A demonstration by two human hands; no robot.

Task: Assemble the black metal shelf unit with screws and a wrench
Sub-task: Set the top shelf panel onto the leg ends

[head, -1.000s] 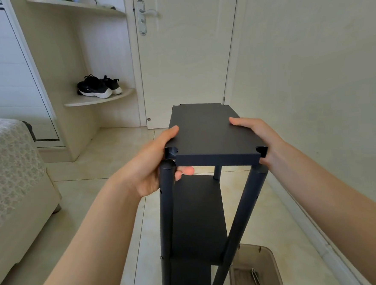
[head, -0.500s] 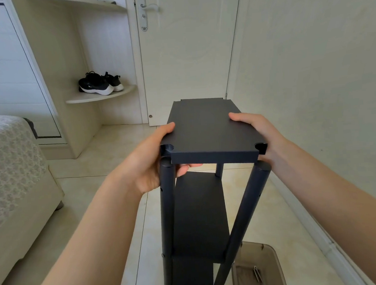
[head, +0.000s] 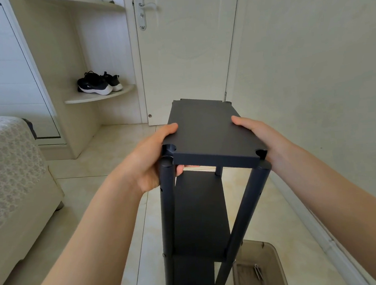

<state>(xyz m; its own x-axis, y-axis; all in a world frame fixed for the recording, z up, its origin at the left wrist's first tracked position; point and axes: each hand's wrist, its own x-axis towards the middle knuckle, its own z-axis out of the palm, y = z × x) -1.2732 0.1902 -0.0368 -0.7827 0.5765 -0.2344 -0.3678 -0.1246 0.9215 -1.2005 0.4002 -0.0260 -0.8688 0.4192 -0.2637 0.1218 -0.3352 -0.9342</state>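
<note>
The black metal shelf unit stands upright on the tiled floor in front of me. Its top panel [head: 208, 132] sits just above the tops of the two near posts, the left post [head: 168, 201] and the right post [head: 249, 204], with its notched corners over them. My left hand [head: 149, 160] grips the panel's left edge, thumb on top and fingers curled underneath. My right hand [head: 257, 135] holds the right edge, thumb on top. A lower shelf [head: 198, 212] is fixed between the posts. No screws or wrench show in either hand.
A translucent grey plastic bin [head: 267, 268] with small metal pieces inside sits on the floor at the unit's right foot. A bed [head: 11, 177] is on the left. A closed white door [head: 187, 53] and a corner shelf with black sneakers [head: 98, 83] stand ahead; a wall runs along the right.
The top panel has moved slightly in my two hands over the post tops. Both grips stay the same.
</note>
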